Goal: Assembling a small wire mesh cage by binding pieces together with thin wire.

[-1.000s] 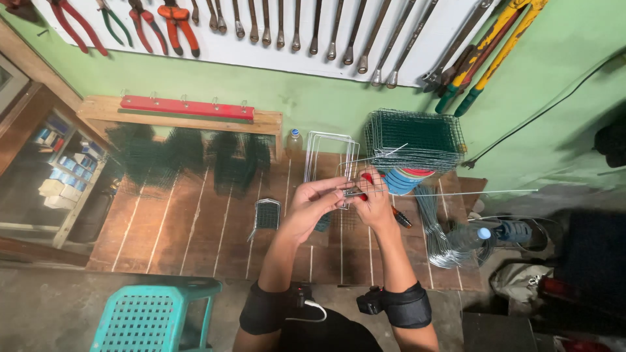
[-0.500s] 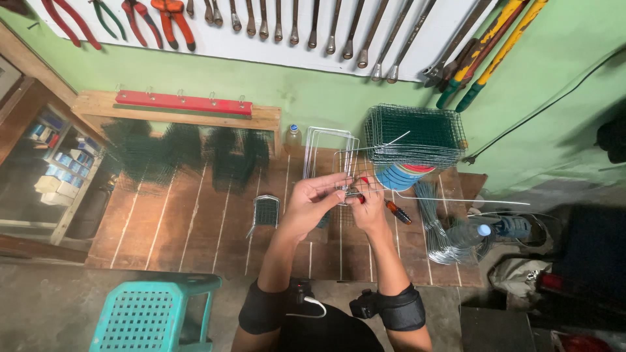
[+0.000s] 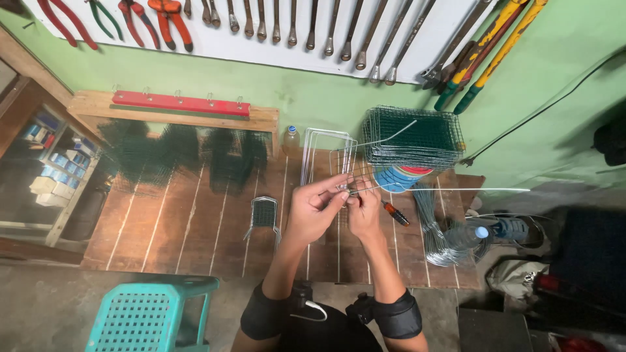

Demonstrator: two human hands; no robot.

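Wire (image 3: pixel 450 190), thin, straight and silver-grey, is held above the middle of the desk (image 3: pixel 163 228). Its long axis runs nearly level across the view, from the hands out to the right, where the free end points past the coils (image 3: pixel 437 234) towards the green wall. A second strand is seen rising up and to the right from the same spot, over the mesh stack (image 3: pixel 414 137).

The near end of the wire is pinched by the right hand (image 3: pixel 364 210), its fingers closed narrowly on it. The left hand (image 3: pixel 314 210) is set just beside it, forefinger and thumb drawn together at the same point; what exactly is gripped there cannot be told.

Bent wire frames (image 3: pixel 326 156) are seen standing behind the hands. A screwdriver (image 3: pixel 395 213) lies just right of the right hand. A small mesh piece (image 3: pixel 263 214) lies to the left, a stool (image 3: pixel 147 313) below the desk edge.
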